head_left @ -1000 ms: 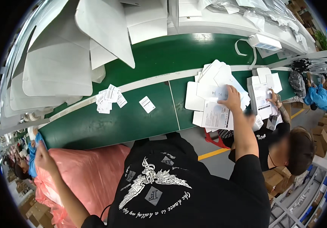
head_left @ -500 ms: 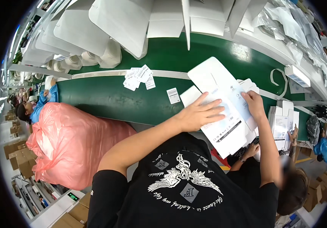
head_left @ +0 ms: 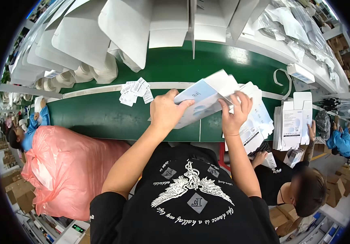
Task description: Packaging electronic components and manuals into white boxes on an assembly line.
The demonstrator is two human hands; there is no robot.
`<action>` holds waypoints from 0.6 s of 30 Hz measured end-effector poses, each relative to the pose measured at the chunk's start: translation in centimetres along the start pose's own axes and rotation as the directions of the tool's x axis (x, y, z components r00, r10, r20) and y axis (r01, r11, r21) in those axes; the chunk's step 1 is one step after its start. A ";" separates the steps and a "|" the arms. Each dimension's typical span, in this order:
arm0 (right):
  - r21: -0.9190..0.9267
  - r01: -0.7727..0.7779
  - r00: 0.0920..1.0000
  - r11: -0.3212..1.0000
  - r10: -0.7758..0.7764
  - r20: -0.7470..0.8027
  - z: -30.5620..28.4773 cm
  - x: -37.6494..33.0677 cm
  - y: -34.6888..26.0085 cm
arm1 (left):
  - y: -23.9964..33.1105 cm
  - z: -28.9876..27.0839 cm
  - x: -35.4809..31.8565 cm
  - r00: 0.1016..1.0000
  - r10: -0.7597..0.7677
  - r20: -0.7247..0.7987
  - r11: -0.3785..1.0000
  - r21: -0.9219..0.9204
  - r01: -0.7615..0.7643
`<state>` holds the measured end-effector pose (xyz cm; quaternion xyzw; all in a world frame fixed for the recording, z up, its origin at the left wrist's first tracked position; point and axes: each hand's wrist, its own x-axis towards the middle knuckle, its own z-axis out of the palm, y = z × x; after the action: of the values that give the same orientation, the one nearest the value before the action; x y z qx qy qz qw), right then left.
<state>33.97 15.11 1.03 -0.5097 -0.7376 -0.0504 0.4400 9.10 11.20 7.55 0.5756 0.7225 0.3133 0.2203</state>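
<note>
You have both hands on one thin white and pale blue card box (head_left: pixel 201 95). It is held up over the middle of the green flat-topped bench (head_left: pixel 101 122), near the edge by your body. Your left hand (head_left: pixel 166 109) holds one end, with the thumb on the blue side and the fingers mostly hidden. Your right hand (head_left: pixel 236 116) pinches the other end, close to the flaps.

This box looks partly opened up, so I think it is about half made. Two of its sides show, and its end flaps stick out, so the ends don't look shut yet. I can't tell how the end under your left hand is.

There seems to be plenty left. A messy pile of flat white and blue printed card boxes (head_left: pixel 254 126) sits on the bench's right part. Further right along the bench is a neat stack of white printed card boxes (head_left: pixel 292 122), with a co-worker's hand (head_left: pixel 312 130) by it.

The loose white paper slips with black print (head_left: pixel 131 92) lie in a heap on the bench's left part. I see none on the sides of your box that show.
</note>
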 end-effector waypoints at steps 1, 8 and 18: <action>0.044 0.013 0.999 0.999 -0.015 0.033 0.8 -1.0 -0.2 | -1.3 -0.4 0.3 0.999 -0.039 0.020 0.999 -0.005 0.039; -0.005 -0.296 0.780 0.955 0.244 0.576 0.8 0.4 -6.9 | -10.3 -4.5 3.6 0.889 -0.224 0.400 0.972 0.030 0.231; 0.195 -0.662 0.547 0.724 0.288 0.786 1.0 6.0 -18.8 | -16.8 -5.0 4.6 0.844 0.430 0.321 0.878 -0.366 -0.308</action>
<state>17.83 10.94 11.67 -0.5505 -0.6614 0.4562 0.2266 -7.08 12.27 -0.59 0.7157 0.4812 0.3341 0.3803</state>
